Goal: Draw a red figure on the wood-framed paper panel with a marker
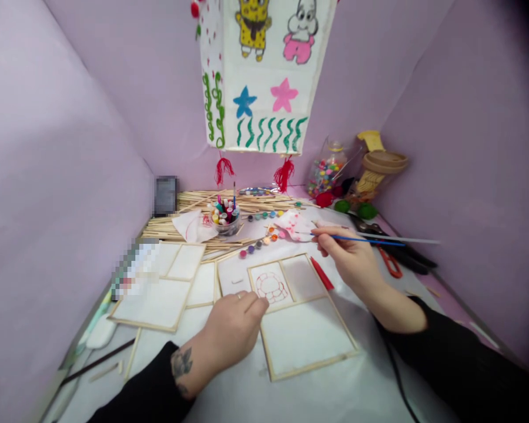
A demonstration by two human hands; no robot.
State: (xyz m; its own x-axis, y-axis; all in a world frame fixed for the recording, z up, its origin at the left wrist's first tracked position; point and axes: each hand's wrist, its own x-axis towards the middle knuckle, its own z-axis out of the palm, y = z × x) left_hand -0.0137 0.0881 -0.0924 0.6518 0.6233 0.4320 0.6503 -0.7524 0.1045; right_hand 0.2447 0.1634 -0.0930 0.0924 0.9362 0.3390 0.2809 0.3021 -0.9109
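My right hand (350, 252) is closed on a blue paintbrush (374, 241), its tip pointing left over a crumpled tissue (296, 224) with pink-red marks. A second, pale thin stick (405, 239) runs along the same hand. My left hand (238, 323), fingers curled, grips the left edge of a wooden-stick frame (308, 335) backed with white paper. In the frame's upper left pane is a red outline drawing (272, 286) of rounded shapes, partly covered by my left thumb. A red pen (321, 273) lies beside the frame's upper right edge.
Small paint pots (251, 249) and a tub of markers (226, 220) stand beyond the frame, before piled sticks (194, 202). More frames (158, 299) lie left. A painted lantern (264, 76) hangs overhead. A bead jar (328, 170) and orange-handled scissors (390, 262) are at right.
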